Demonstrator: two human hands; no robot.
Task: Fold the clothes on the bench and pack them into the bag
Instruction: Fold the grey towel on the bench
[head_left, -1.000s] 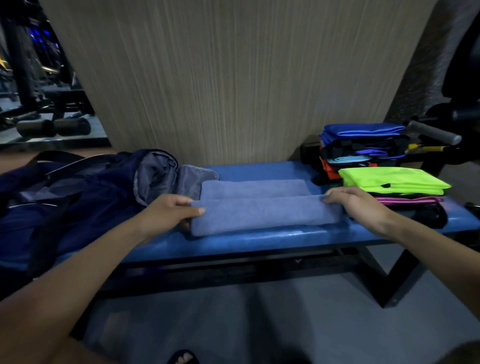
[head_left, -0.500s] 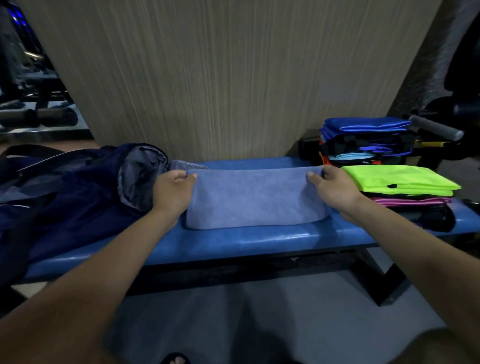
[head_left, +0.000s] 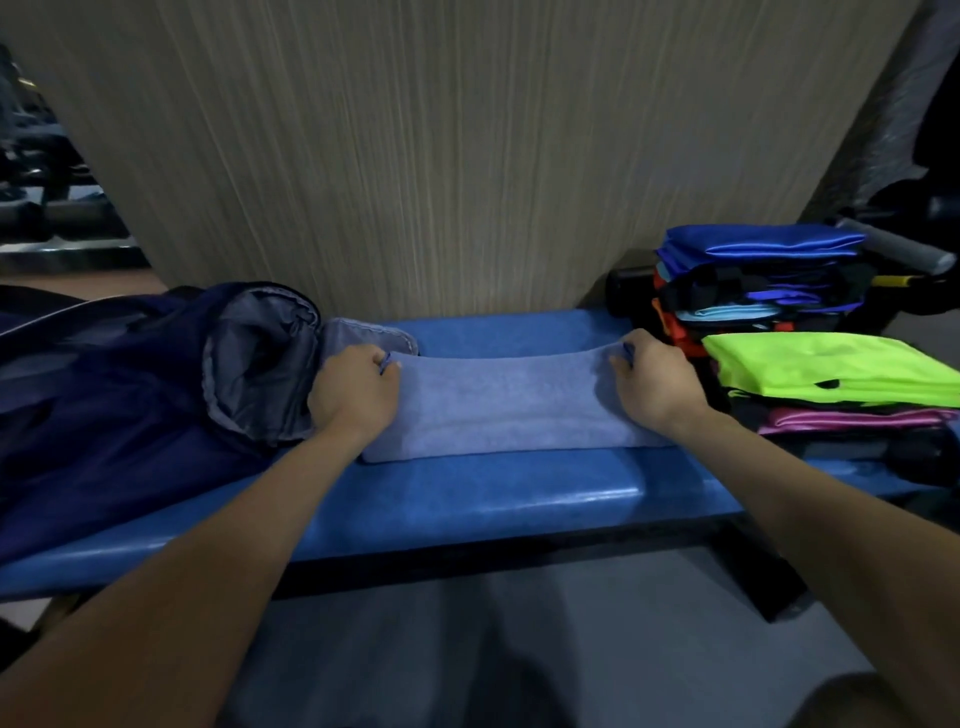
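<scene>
Head view: one wide-angle look down at a bench set against a striped beige wall panel
Bench (head_left: 467, 499): blue padded top on a dark frame, running left to right across the picture
Towel (head_left: 511, 405): light blue, folded into a long flat band, lying across the middle of the bench with its long side along the seat; the far edge is lifted a little at both ends
Left hand (head_left: 356, 395): at the towel's left end, fingers curled over the far corner and pinching the cloth
Right hand (head_left: 657, 382): at the towel's right end, fingers curled over the far corner and pinching it in the same way
Bag (head_left: 130, 395): dark navy, lying on the left part of the bench with its mouth open toward the towel, grey lining showing; the left hand is just beside the opening
Grey flap (head_left: 371, 335): a piece of the bag's lining lies on the seat behind the left hand
Green garment (head_left: 831, 371): neon yellow-green, folded, on top of a low stack at the right end of the bench, just beside the right hand
Pink layer (head_left: 852, 418): a magenta fold under the green one, with dark cloth below it
Rear stack (head_left: 758, 280): taller pile behind, bright blue on top, then black, light blue and orange-red layers
Floor (head_left: 597, 649): grey, below the bench between the two forearms
</scene>
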